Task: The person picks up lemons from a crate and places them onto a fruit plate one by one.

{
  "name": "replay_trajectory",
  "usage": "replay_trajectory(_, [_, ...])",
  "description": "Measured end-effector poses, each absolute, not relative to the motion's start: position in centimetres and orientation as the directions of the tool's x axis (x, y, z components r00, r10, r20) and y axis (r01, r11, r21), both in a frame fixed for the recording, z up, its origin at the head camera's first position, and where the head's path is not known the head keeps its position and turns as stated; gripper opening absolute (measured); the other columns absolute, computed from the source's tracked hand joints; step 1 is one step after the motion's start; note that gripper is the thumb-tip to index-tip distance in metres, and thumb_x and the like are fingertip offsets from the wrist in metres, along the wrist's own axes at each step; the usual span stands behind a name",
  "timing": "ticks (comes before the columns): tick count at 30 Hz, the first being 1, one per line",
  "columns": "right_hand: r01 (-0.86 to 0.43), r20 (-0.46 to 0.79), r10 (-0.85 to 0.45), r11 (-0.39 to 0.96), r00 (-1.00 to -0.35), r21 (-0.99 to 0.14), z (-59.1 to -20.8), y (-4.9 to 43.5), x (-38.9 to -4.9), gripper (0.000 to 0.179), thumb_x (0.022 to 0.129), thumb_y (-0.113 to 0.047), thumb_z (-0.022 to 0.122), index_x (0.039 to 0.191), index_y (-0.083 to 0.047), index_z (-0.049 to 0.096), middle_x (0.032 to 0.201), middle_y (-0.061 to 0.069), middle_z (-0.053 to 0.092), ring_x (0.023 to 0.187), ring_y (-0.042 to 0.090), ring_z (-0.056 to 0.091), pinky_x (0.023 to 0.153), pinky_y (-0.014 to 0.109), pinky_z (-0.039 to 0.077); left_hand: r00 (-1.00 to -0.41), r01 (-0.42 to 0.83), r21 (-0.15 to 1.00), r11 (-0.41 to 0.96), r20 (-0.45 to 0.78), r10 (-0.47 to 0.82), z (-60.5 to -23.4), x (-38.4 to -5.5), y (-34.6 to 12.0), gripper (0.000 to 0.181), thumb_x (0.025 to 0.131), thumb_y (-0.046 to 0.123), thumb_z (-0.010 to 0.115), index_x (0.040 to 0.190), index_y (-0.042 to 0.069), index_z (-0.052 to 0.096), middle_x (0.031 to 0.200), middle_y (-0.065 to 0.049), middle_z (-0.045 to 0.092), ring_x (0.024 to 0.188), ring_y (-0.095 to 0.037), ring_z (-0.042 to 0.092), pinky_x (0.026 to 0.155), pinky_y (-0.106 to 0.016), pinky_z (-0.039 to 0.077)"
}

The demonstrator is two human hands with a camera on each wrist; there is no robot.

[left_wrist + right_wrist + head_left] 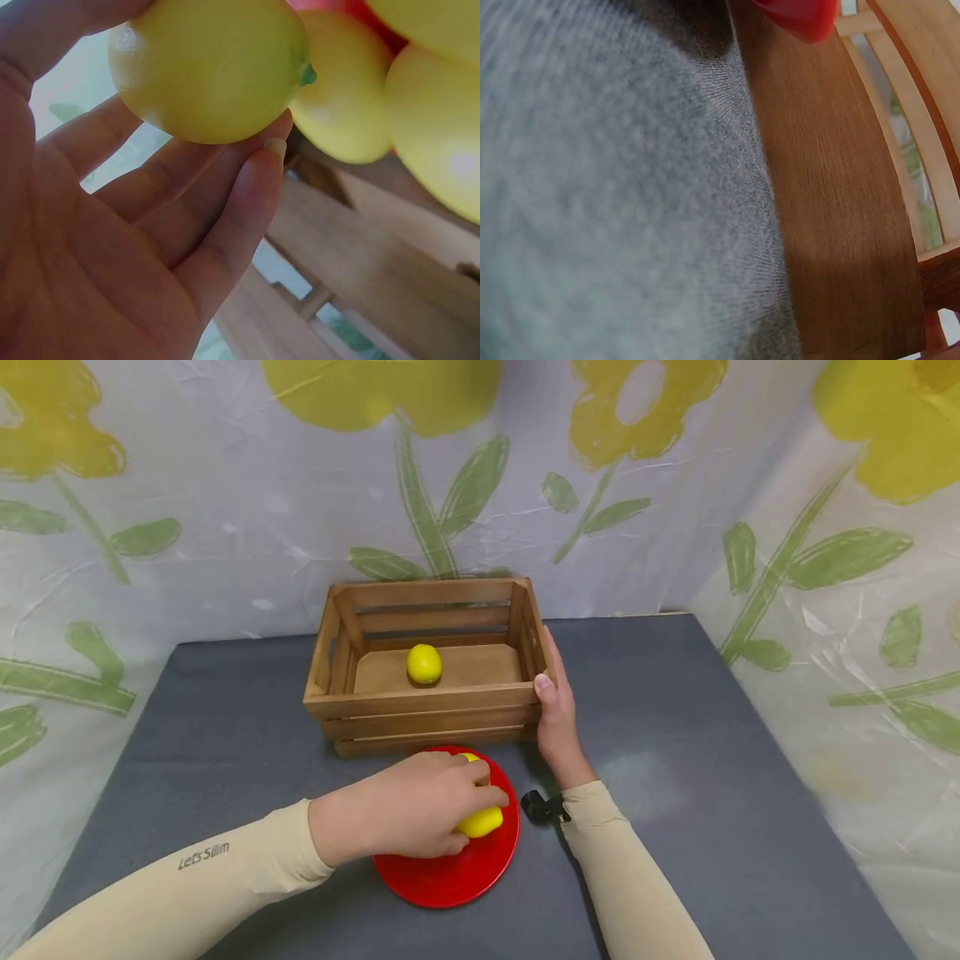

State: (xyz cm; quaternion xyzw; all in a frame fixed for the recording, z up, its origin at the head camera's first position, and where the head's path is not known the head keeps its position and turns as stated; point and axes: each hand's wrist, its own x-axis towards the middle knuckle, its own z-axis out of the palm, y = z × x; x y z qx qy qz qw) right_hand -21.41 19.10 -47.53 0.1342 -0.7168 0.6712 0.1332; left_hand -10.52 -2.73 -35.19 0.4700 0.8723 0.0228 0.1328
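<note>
Over a red plate (442, 889), my left hand (416, 806) holds a yellow lemon (210, 71) with a green tip between its thumb and fingers. Several more lemons (341, 94) lie close beside it in the left wrist view; the head view has them mostly hidden under the hand. Behind the plate stands a slatted wooden crate (427, 703) with one lemon (424, 664) on its floor. At the crate's right end, my right hand (558, 722) grips it, thumb at the front corner of the rim and fingers along the outer side.
Dark grey cloth covers the table (675, 760). A flower-printed curtain (247, 552) hangs behind and beside it. On the right wrist sits a small black camera mount (536, 807), right by the plate's edge. The crate's front lies just beyond the plate.
</note>
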Motion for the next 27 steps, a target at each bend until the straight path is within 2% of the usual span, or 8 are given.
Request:
replay_trajectory(7, [-0.363,0.363,-0.012,0.070,-0.932,-0.929,-47.5,19.0,-21.5,0.070,0.101,-0.038,0.041,0.170,-0.047,0.027,0.176,-0.018,0.028,0.158,0.021,0.034,0.126,0.062,0.027,-0.524,0.808,0.162,0.566,-0.242,0.817,-36.0,-9.9,-2.2,0.059,0.086,0.036,0.090,0.140,0.029,0.067,0.127,0.003,0.069,0.110,-0.016,0.064,0.097,-0.037,0.060])
replay_trajectory(13, [-0.365,0.366,-0.007,0.080,-0.931,-0.928,-47.5,19.1,-21.6,0.071,0.101,-0.037,0.040,0.170,-0.045,0.027,0.177,-0.018,0.027,0.159,0.020,0.033,0.127,0.061,0.026,-0.533,0.821,0.102,0.562,-0.217,0.818,-36.6,-9.4,-1.8,0.061,0.083,0.038,0.091,0.139,0.029,0.069,0.130,0.000,0.069,0.111,-0.019,0.067,0.095,-0.037,0.062])
replay_trajectory(27, [-0.356,0.356,-0.007,0.076,-0.934,-0.931,-47.2,18.9,-21.4,0.071,0.101,-0.045,0.043,0.170,-0.044,0.027,0.177,-0.015,0.027,0.159,0.021,0.033,0.127,0.064,0.026,-0.537,0.832,0.036,0.554,-0.203,0.819,-38.0,-8.5,-1.1,0.051,0.082,0.039,0.092,0.127,0.025,0.072,0.120,0.000,0.072,0.097,-0.018,0.068,0.088,-0.034,0.061])
